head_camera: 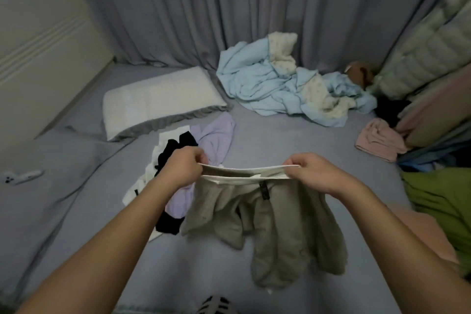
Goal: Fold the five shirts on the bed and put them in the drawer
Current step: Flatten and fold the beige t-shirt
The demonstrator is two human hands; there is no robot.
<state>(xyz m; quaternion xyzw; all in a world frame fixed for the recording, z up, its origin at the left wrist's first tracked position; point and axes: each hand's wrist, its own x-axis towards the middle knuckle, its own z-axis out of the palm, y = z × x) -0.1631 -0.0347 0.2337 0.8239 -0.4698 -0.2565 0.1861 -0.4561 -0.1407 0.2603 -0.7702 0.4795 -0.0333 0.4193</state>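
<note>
Beige shirt (267,222) centre frame, lifted off grey bed (280,140); left hand (182,168) and right hand (314,173) each pinch its pale hem, stretched taut between them. Lilac/black/white shirt pile (204,140) just left, pink shirt (379,140) right edge, pillow (158,99) upper left

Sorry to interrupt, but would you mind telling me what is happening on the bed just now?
A person is holding up a beige shirt by its top edge, the left hand and right hand each pinching one end, so the rest hangs onto the grey bed sheet. A crumpled pile of lilac, white and black garments lies unfolded just behind the left hand. No drawer is in view.
</note>
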